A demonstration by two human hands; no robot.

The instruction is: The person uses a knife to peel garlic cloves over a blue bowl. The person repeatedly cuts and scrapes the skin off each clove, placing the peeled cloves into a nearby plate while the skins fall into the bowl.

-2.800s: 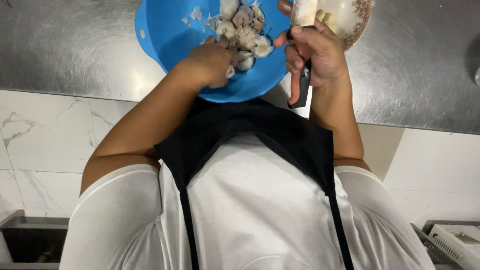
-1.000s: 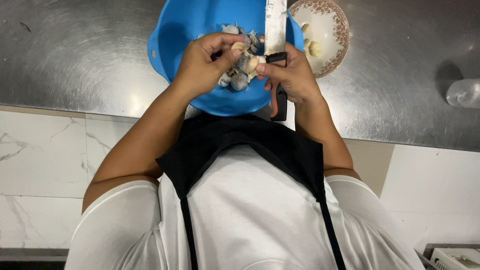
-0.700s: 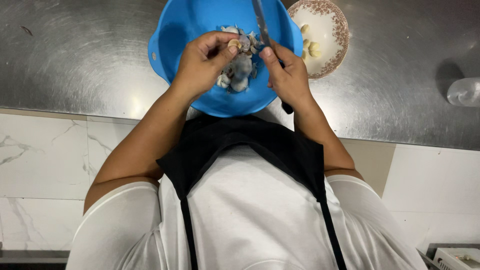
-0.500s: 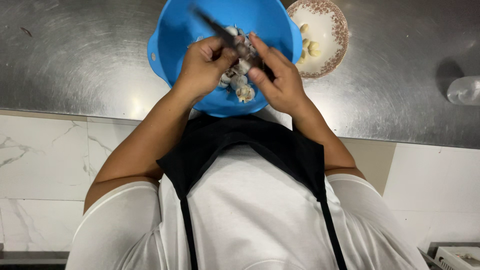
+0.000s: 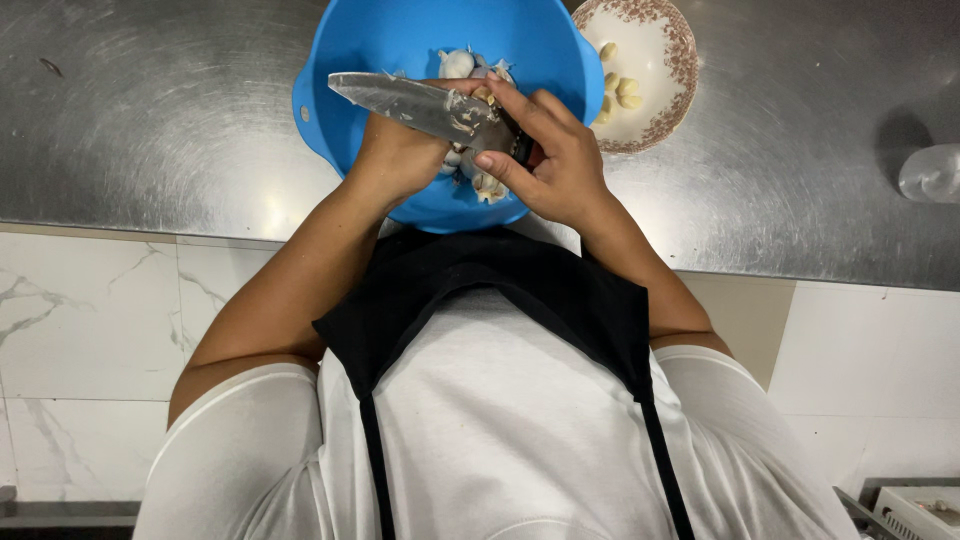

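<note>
bowl: showing bright blue | knife blade: showing silver-grey with pale flecks | dish: showing white with brown patterned rim | peeled cloves: showing pale yellow | counter: showing brushed grey steel | apron: showing black | shirt: showing white

Patterned plate of peeled cloves, steel counter (scuffed), clear object at right

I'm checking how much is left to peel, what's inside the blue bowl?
Inside the blue bowl lie unpeeled garlic cloves. The left hand, right hand and knife cover most of the pile, so it can't be counted.
</note>
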